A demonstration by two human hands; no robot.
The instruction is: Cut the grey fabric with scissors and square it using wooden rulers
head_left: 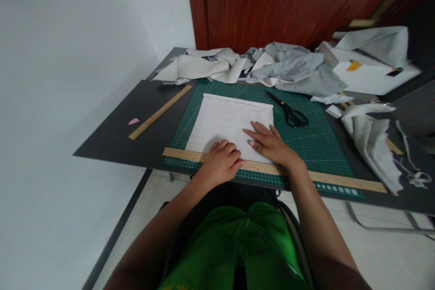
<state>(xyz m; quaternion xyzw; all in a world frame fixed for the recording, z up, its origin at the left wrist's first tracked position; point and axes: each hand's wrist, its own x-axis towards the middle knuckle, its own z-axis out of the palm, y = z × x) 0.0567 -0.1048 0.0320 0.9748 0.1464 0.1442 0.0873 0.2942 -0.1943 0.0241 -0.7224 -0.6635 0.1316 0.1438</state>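
Observation:
A white cloth piece (pixel 227 122) lies flat on the green cutting mat (pixel 316 145), with a narrow folded strip along its far edge. Across its near edge runs a long wooden ruler (pixel 340 180). My left hand (pixel 222 161) rests on the ruler and the cloth's near edge, fingers curled; whether they pinch something is hidden. My right hand (pixel 267 142) lies on the cloth's right part with fingers spread, its wrist over the ruler.
Black scissors (pixel 295 117) lie right of the cloth. A shorter wooden ruler (pixel 159 112) and a pink chalk piece (pixel 133 121) are at the left. Crumpled fabric (pixel 295 65) lines the back, beside a white box (pixel 360 74). More fabric (pixel 369 136) lies at the right.

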